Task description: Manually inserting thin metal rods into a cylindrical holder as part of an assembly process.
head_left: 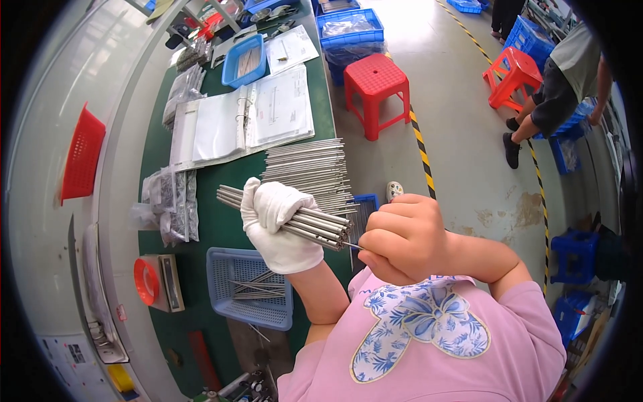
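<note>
My left hand [280, 224], in a white glove, is wrapped round a bundle of metal rods [318, 228] with their ends pointing right. My bare right hand [405, 240] is closed at those ends, pinching a thin metal pin [352, 245] that reaches to the end of the bundle. Whether the pin goes inside a rod is too small to tell. Behind the bundle, many loose metal rods [305, 164] lie side by side on the green table [221, 194]. A blue-grey basket [214, 285] below my left hand holds several more rods.
An open ring binder [221, 127] and a blue tray of rods [242, 60] lie farther along the table. Plastic bags [171, 201] sit at the left. A red stool [377, 84] and blue crates [350, 27] stand beyond the table edge. Another person [562, 87] bends at the right.
</note>
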Motion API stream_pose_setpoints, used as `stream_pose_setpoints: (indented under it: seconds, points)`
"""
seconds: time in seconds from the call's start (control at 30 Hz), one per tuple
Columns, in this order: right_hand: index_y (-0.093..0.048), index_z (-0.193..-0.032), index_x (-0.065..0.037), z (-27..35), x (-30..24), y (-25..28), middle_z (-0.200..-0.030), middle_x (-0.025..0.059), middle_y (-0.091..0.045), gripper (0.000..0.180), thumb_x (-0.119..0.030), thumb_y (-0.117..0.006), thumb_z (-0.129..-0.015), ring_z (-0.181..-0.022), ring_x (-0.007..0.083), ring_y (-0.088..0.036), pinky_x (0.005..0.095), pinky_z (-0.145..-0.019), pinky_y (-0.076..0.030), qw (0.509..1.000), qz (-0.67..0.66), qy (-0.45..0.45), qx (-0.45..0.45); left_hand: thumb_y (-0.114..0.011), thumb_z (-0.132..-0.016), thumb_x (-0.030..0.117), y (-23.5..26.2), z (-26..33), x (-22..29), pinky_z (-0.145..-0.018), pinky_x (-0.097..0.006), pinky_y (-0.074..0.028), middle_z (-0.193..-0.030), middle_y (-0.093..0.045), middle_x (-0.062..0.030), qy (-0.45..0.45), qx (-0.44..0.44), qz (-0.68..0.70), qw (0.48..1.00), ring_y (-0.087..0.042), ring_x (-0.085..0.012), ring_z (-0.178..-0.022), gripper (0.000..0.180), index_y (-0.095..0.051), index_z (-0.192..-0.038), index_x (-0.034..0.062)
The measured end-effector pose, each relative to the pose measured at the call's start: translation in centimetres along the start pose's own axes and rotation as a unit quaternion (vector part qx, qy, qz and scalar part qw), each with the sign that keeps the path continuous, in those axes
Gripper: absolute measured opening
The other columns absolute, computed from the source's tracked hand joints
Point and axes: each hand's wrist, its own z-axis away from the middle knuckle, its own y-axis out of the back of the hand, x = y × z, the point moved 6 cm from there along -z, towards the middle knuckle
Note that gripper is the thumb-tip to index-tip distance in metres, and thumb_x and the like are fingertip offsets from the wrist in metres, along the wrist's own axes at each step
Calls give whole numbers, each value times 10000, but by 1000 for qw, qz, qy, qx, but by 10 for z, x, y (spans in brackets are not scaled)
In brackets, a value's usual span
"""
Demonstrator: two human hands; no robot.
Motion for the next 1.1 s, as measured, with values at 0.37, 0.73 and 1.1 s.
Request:
stream_pose_setpoints:
  seconds: [0.37, 0.73, 1.1]
  points:
    - [-526, -636, -86, -1, 3, -9, -562, 14, -458, 133, -138, -638, -684, -434, 165, -441, 291, -410, -316, 1000, -11, -5, -10, -414, -923, 203, -3, 0, -2, -426, -205, -339, -377, -284, 80, 5, -22, -30, 999, -272, -42, -317, 449, -294, -490, 193]
    - [-521, -625, -84, 2, 4, -7, -551, 17, -451, 137, -138, -628, -690, -425, 165, -434, 290, -402, -305, 1000, -21, 5, -4, -406, -923, 210, -4, 3, -3, -421, -208, -338, -377, -298, 76, -5, -32, -40, 999, -272, -44, -309, 448, -294, -490, 193]
    - [-470, -585, -110, 8, 1, -41, -562, 9, -425, 221, -173, -629, -724, -466, 160, -480, 293, -446, -364, 983, 27, -1, -182, -437, -873, 142, 97, 25, 25, -440, -198, -344, -411, -303, 59, -19, 127, 81, 988, -309, -59, -353, 416, -297, -483, 178]
